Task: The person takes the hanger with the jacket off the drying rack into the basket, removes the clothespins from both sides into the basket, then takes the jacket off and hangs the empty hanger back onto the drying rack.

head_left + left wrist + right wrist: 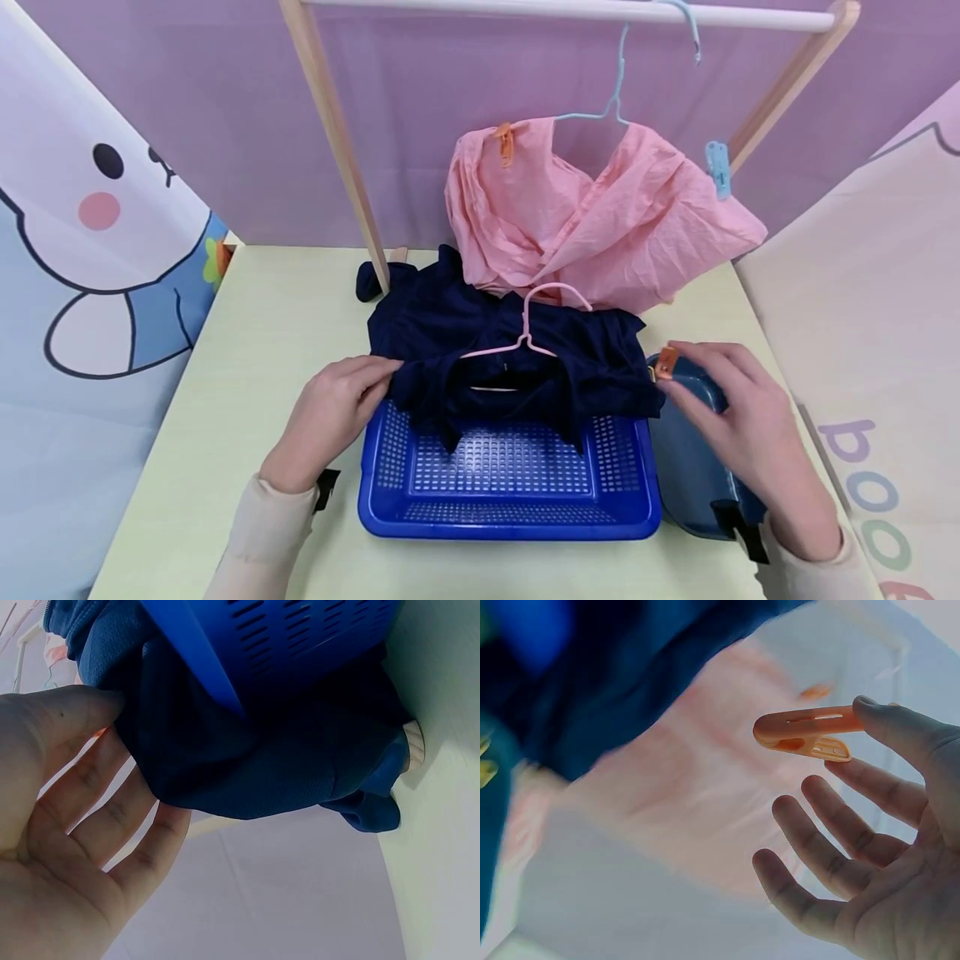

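Note:
A navy garment [442, 312] on a pink hanger [527, 321] lies over the back of a blue mesh basket [510, 531]. My left hand [330, 408] pinches the cloth at its left side, thumb on top and fingers behind the fold [187, 750]. Off the garment's right end, my right hand [742, 408] holds an orange clothespin [802, 731] between thumb and index finger. The other fingers of that hand are spread and bent in the right wrist view. The clothespin is close to the cloth but apart from it.
Behind hangs a pink shirt [600, 225] on a light blue hanger [617, 92], with an orange clip [505, 146] and a blue clip [717, 169] at its shoulders. Overhead runs a white rod [480, 7] on wooden posts. A dark teal bin [686, 475] stands right of the basket.

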`<state>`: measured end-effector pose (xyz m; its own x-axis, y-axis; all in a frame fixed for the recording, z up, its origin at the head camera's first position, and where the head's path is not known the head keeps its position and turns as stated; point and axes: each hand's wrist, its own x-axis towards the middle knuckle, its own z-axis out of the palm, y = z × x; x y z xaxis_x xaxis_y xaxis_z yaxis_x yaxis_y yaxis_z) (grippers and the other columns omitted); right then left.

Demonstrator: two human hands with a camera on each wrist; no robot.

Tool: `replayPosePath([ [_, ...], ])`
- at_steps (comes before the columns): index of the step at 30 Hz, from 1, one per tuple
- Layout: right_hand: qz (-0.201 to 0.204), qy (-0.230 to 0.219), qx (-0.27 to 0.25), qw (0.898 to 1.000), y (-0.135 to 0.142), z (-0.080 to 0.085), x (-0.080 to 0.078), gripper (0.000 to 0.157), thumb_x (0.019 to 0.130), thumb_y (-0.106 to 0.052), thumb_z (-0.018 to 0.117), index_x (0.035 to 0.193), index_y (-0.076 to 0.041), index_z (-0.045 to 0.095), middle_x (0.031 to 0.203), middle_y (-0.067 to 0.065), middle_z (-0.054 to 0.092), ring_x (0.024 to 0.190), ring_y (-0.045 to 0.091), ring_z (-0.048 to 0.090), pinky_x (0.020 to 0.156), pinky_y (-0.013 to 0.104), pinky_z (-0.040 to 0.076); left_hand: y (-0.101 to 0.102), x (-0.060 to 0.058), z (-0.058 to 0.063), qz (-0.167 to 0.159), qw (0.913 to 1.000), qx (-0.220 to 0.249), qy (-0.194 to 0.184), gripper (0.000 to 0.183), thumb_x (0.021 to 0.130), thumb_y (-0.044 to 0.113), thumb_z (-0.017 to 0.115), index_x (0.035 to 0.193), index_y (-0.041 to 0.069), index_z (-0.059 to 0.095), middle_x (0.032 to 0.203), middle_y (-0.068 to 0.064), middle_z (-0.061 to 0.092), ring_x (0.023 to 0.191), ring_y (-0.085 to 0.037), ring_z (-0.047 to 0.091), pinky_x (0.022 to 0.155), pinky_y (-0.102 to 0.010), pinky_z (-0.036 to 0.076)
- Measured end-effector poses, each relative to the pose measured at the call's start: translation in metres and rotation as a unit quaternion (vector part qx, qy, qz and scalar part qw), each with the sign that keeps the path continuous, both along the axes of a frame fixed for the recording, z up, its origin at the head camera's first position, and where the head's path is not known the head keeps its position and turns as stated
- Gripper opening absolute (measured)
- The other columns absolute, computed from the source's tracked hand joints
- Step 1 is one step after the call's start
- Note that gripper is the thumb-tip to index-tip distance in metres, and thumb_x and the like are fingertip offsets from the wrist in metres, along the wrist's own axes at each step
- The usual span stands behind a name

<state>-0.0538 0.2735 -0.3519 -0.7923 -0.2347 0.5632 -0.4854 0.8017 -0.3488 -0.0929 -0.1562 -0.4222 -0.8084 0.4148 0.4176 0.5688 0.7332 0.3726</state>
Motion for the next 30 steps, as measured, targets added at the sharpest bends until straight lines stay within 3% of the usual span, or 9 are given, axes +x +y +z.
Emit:
replayPosePath([
  [4,-0.071,-0.052,0.034,0.995,0.030,-0.024,-0.003,0.047,0.071,-0.012,0.079,0.115,-0.007,0.063,0.100,0.012,0.060,0.090,0.026,0.057,0.072,0.031,0.046,0.000,0.001,-0.001,0.001,1.0000,-0.002,0.001,0.025,0.085,0.010,0.064,0.109,0.011,0.068,0.105,-0.001,0.065,0.095,-0.018,0.061,0.080,-0.038,0.051],
  [6,-0.084,-0.079,0.037,0.993,0.042,-0.039,-0.007,0.043,0.074,-0.012,0.077,0.114,-0.005,0.063,0.096,0.014,0.060,0.086,0.029,0.056,0.065,0.042,0.045,0.000,0.001,-0.001,0.002,1.0000,-0.001,0.003,0.025,0.085,0.010,0.064,0.109,0.012,0.069,0.105,-0.001,0.065,0.095,-0.018,0.061,0.080,-0.037,0.051],
  [10,-0.088,-0.145,0.050,0.984,0.064,-0.068,-0.015,0.034,0.079,-0.017,0.073,0.108,-0.002,0.062,0.092,0.018,0.060,0.080,0.034,0.057,0.062,0.050,0.047,0.000,0.001,-0.001,0.002,1.0000,0.002,0.004,0.025,0.085,0.009,0.064,0.109,0.012,0.069,0.105,-0.001,0.065,0.095,-0.018,0.061,0.080,-0.037,0.051],
  [15,-0.088,-0.236,0.107,0.962,0.083,-0.095,-0.021,0.023,0.081,-0.015,0.071,0.096,-0.001,0.062,0.081,0.014,0.059,0.067,0.027,0.054,0.057,0.044,0.047,0.000,0.002,0.000,0.003,1.0000,0.000,0.002,0.025,0.086,0.010,0.064,0.110,0.012,0.068,0.106,-0.001,0.065,0.096,-0.018,0.061,0.081,-0.037,0.051],
  [20,-0.098,-0.326,0.141,0.930,0.088,-0.106,-0.026,0.023,0.082,-0.018,0.069,0.096,-0.001,0.062,0.083,0.013,0.060,0.072,0.028,0.055,0.061,0.048,0.048,0.000,0.002,0.000,0.004,1.0000,-0.001,0.000,0.025,0.086,0.010,0.064,0.110,0.012,0.068,0.106,-0.001,0.065,0.097,-0.018,0.060,0.081,-0.037,0.051],
  [24,-0.109,-0.354,0.153,0.916,0.090,-0.111,-0.027,0.025,0.082,-0.021,0.069,0.097,-0.002,0.062,0.083,0.013,0.059,0.072,0.028,0.056,0.059,0.048,0.047,0.000,0.002,0.000,0.004,1.0000,-0.001,0.001,0.025,0.086,0.010,0.064,0.110,0.012,0.068,0.106,0.000,0.065,0.096,-0.018,0.061,0.081,-0.037,0.051],
  [30,-0.126,-0.367,0.172,0.905,0.092,-0.117,-0.027,0.029,0.081,-0.023,0.069,0.098,0.000,0.061,0.083,0.014,0.059,0.071,0.028,0.056,0.057,0.048,0.047,0.000,0.002,0.001,0.003,1.0000,0.001,0.000,0.025,0.086,0.010,0.064,0.110,0.013,0.068,0.106,0.000,0.065,0.096,-0.018,0.061,0.081,-0.038,0.051],
])
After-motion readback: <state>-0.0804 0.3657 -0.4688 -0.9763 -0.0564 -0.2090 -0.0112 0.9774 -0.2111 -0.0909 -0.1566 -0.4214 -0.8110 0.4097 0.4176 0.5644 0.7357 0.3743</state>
